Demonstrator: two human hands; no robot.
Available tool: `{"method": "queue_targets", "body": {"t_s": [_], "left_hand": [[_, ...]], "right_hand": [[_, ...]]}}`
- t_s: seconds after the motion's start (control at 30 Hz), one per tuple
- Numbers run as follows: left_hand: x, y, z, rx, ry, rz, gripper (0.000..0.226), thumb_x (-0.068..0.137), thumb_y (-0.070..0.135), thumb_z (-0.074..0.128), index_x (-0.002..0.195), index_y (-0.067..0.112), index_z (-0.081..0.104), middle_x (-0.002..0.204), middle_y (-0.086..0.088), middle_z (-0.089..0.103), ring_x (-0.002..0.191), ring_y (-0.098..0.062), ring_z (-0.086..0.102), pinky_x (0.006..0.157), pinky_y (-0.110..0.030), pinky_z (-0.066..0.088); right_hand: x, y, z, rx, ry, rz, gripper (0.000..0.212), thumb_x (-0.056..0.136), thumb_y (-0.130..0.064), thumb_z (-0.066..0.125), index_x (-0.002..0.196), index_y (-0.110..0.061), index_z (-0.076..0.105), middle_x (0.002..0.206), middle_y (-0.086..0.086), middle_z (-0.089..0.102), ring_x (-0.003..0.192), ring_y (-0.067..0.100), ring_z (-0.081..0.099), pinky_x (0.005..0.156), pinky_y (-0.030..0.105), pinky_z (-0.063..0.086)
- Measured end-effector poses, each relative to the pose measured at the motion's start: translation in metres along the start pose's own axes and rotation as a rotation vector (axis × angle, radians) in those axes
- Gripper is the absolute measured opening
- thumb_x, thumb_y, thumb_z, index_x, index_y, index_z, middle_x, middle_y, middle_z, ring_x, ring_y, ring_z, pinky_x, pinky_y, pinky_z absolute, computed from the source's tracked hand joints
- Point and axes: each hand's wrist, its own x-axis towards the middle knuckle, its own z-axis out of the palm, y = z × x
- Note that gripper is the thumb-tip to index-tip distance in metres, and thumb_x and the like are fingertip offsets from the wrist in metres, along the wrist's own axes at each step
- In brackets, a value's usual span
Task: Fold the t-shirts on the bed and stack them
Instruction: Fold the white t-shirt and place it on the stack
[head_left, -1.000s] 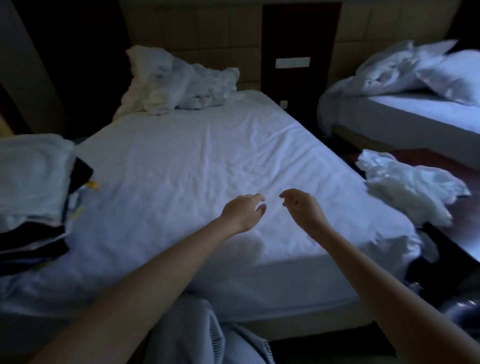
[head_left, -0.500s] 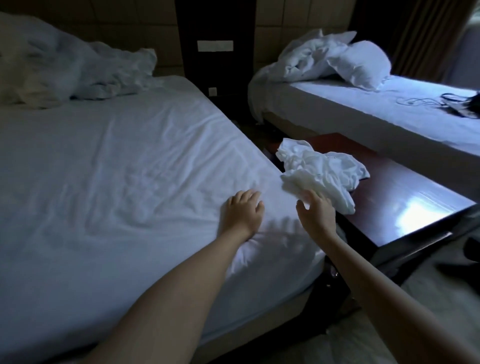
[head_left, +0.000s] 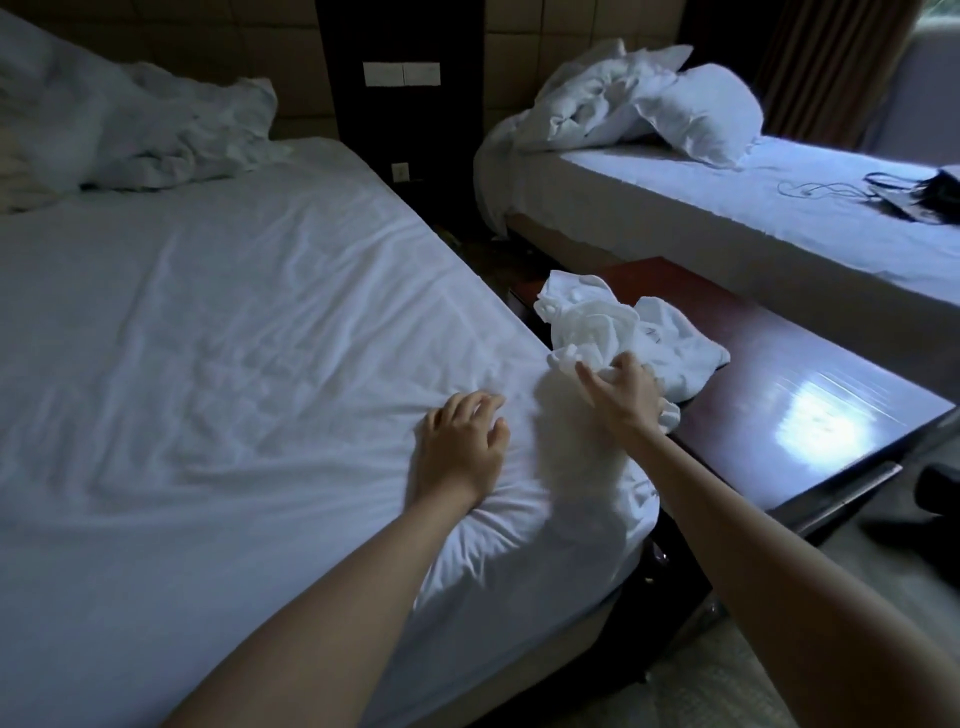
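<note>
T-shirt (head_left: 649, 332) crumpled on the bench (head_left: 810, 364) beside the bed (head_left: 208, 338): our right hand (head_left: 626, 397) curls into its near edge, likely to pull it over, while our left hand (head_left: 457, 449) rests loose on the bed, empty, bracing us.

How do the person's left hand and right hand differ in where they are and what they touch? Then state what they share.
The left hand rests on the bed sheet; the right hand reaches past the bed's edge to the crumpled white t-shirt on the wooden bench. The left hand holds nothing; the right hand's fingers curl into the t-shirt. Both are bare.
</note>
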Motion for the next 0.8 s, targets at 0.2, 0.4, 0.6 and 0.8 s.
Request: {"method": "queue_targets", "body": {"t_s": [0.2, 0.4, 0.6, 0.8], "left_hand": [[-0.001, -0.003, -0.015, -0.179, -0.037, 0.015, 0.07, 0.084, 0.052, 0.01, 0.12, 0.019, 0.06, 0.124, 0.0, 0.061, 0.119, -0.019, 0.052, 0.098, -0.032, 0.035], [0.002, -0.004, -0.051, -1.085, -0.307, -0.444, 0.029, 0.101, 0.032, 0.039, 0.103, 0.017, 0.064, 0.104, -0.004, 0.066, 0.098, -0.017, 0.061, 0.089, -0.025, 0.046], [-0.004, -0.01, -0.093, -1.121, -0.069, -0.643, 0.032, 0.098, 0.002, 0.037, 0.075, 0.016, 0.054, 0.068, -0.002, 0.053, 0.057, -0.01, 0.049, 0.053, -0.02, 0.043], [-0.006, -0.045, -0.147, -1.109, 0.266, -0.761, 0.034, 0.093, 0.0, 0.034, 0.067, 0.016, 0.047, 0.069, -0.003, 0.051, 0.062, -0.015, 0.047, 0.055, -0.025, 0.042]], "right_hand": [[-0.059, -0.049, 0.004, 0.338, 0.019, -0.285, 0.018, 0.085, -0.022, 0.066, 0.076, -0.007, 0.061, 0.081, 0.009, 0.049, 0.08, 0.03, 0.053, 0.074, 0.04, 0.041], [-0.145, -0.057, 0.036, 0.394, -0.137, -0.394, 0.022, 0.085, -0.02, 0.063, 0.068, -0.018, 0.049, 0.072, 0.0, 0.048, 0.071, 0.021, 0.049, 0.068, 0.042, 0.042], [-0.175, -0.069, 0.024, 0.461, -0.235, -0.409, 0.003, 0.085, -0.013, 0.066, 0.086, -0.016, 0.064, 0.083, -0.006, 0.055, 0.084, 0.019, 0.057, 0.076, 0.031, 0.044], [-0.198, -0.1, 0.017, 0.231, -0.334, -0.559, 0.044, 0.086, -0.016, 0.06, 0.129, -0.02, 0.049, 0.118, 0.002, 0.057, 0.102, 0.022, 0.057, 0.08, 0.028, 0.044]]}}
